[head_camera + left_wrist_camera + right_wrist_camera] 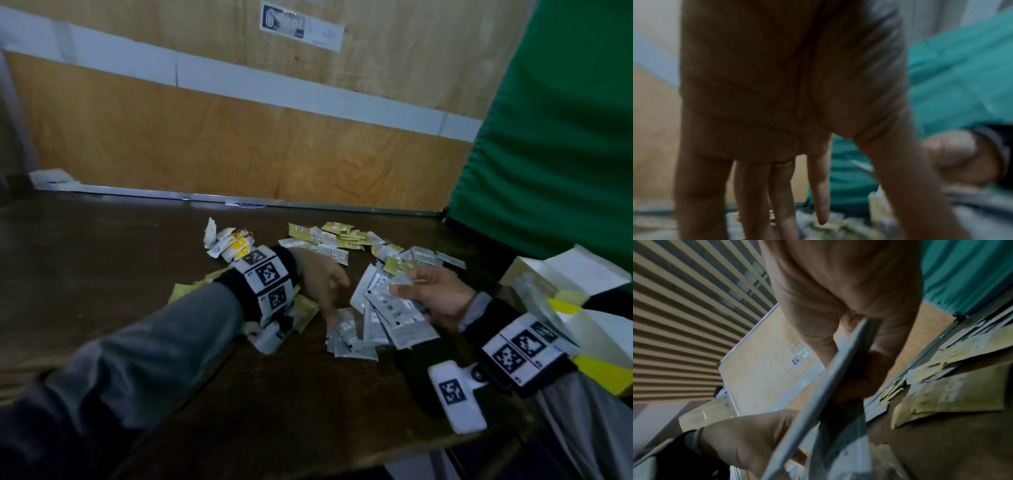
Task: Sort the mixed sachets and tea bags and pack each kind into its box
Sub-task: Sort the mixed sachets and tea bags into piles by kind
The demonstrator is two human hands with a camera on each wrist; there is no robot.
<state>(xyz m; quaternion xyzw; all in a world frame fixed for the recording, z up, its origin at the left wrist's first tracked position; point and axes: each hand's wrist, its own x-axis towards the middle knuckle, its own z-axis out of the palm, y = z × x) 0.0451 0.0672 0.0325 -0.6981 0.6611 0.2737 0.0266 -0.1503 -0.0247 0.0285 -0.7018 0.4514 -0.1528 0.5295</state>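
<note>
Right hand (436, 291): gripping a fanned stack of grey sachets (394, 308)
Left hand (322, 281): fingers straight — touching loose grey sachets (349, 339) on table (102, 240)

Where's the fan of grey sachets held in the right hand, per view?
Head: fan of grey sachets, lower centre-right, held by the right hand.
Left wrist: blurred grey shapes low at the right edge under the right hand; cannot tell that they are the fan.
Right wrist: seen edge-on, a grey diagonal band through the centre, in the grip.
Shared landmark: green cloth.
</note>
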